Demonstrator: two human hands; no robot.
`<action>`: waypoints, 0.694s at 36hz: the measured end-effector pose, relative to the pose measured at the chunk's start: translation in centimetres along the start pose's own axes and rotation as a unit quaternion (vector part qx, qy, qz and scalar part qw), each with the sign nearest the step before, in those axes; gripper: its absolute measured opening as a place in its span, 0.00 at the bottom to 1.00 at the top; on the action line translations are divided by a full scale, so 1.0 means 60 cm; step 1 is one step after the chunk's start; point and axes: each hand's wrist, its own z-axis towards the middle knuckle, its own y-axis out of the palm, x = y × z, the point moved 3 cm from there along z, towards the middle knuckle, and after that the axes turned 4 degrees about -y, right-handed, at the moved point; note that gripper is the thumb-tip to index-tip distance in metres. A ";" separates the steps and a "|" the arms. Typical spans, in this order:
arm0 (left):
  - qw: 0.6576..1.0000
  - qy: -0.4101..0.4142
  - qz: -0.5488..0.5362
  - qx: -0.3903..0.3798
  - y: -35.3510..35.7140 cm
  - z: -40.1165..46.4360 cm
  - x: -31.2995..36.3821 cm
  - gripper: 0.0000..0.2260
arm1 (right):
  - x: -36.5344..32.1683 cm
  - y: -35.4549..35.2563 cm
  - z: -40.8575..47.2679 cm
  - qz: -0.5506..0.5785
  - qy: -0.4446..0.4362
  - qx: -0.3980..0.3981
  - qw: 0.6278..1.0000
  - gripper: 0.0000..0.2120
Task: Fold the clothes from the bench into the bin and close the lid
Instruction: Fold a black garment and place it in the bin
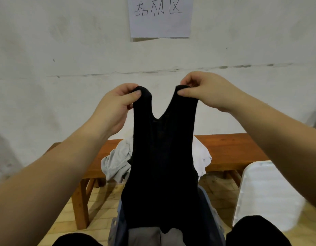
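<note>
1. Plainly the black garment is soft and light — it hangs limp from its two shoulder straps, held up in front of the wall, its lower end draping down into the bin below.
2. Left hand pinches the left strap between thumb and fingers; right hand pinches the right strap the same way. Both are grasping cloth, neither released.
3. The straps are sensible holds: they keep the garment spread and square. It looks knitted, so it likely stretches and sags — a fold would probably need support lower down too.
4. Nothing fragile or slippery here, by my judgement; a light pinch is enough.
5. More pale clothes lie heaped on the wooden worktop behind, partly hidden by the black garment.
6. A white lid stands to the right of the bin, close beside the right forearm.
7. Room is tight low down: bin rim, knees and lid crowd the space; up high, in front of the wall, it is open.
</note>
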 end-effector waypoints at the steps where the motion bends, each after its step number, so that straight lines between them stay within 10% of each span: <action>1: 1.000 0.000 -0.003 -0.018 0.008 -0.001 0.000 0.07 | -0.003 0.006 0.005 0.017 0.005 0.001 1.000 0.03; 11: 0.993 -0.032 0.057 -0.101 0.056 -0.014 -0.016 0.08 | -0.015 0.079 0.015 0.178 0.004 -0.031 0.984 0.03; 17: 0.996 -0.050 0.012 -0.075 0.037 -0.011 -0.027 0.08 | 0.062 0.150 -0.013 0.436 0.069 -0.048 0.896 0.05; 21: 0.997 -0.049 -0.001 -0.065 0.022 -0.002 -0.022 0.09 | 0.121 0.230 -0.068 0.253 0.094 -0.256 0.928 0.34; 25: 0.997 -0.045 -0.010 -0.059 0.004 0.001 -0.016 0.08 | 0.158 0.290 -0.112 0.138 0.101 -0.388 0.906 0.28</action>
